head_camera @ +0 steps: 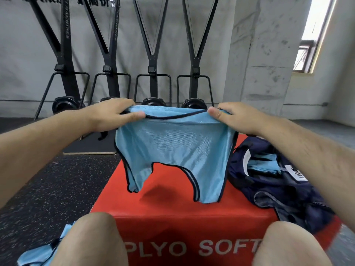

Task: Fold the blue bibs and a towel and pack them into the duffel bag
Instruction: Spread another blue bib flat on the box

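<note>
A light blue mesh bib (172,148) with dark trim hangs upside down above the red plyo box (172,214). My left hand (111,116) pinches its top left corner and my right hand (236,118) pinches its top right corner, stretching the edge between them. The shoulder straps dangle toward the box top. A navy duffel bag (276,181) lies open on the right side of the box, with folded blue bibs (263,166) visible inside. More blue bibs (40,252) lie on the floor at the lower left, by my left knee.
Several black ski-type exercise machines (153,70) stand against the far wall. A dark mat with a wooden edge (90,146) lies on the speckled rubber floor left of the box. My bare knees (92,240) are at the bottom of the view.
</note>
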### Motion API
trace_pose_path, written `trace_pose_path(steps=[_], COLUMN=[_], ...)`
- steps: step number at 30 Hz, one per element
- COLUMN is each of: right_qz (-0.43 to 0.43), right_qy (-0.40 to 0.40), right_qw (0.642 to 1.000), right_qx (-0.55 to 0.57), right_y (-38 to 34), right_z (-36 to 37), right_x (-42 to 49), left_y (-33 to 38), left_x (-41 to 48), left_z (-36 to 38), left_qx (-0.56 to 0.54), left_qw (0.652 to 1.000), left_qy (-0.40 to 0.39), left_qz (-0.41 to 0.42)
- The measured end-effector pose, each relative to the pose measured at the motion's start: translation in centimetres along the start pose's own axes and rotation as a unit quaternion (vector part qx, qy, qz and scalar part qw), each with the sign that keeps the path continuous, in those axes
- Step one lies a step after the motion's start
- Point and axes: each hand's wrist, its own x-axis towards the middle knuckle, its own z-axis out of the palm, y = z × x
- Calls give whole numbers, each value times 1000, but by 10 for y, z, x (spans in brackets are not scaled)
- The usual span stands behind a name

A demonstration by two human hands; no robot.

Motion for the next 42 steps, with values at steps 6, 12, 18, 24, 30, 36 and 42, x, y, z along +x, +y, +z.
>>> trace_pose_path(steps=[6, 12, 18, 24, 30, 36, 42], right_qz=[16, 4, 23, 9, 104, 123, 143], right_qy=[-53, -72, 128, 158, -85, -314, -289], right_qw=[998, 983, 964, 970, 986, 935, 940], right_qx=[1, -167, -231, -185, -100, -107, -113], right_y=[2, 30, 53, 71, 92, 81, 102], right_z=[-9, 32, 52, 86, 204, 274, 300], right_x=[-1, 45, 86, 78, 18, 1, 29], left_y=[4, -16, -45, -54, -35, -13, -26], left_x=[6, 48, 89, 89, 31, 5, 34], left_z=[0, 46, 63, 93, 225, 299, 320], left_qx=[40, 91, 259, 223, -3, -98, -78], left_qw=[999, 993, 954, 950, 997, 959, 963], left_qy=[-12, -70, 134, 201, -33, -236, -225], left_qz=[17, -17, 67, 83, -76, -119, -130])
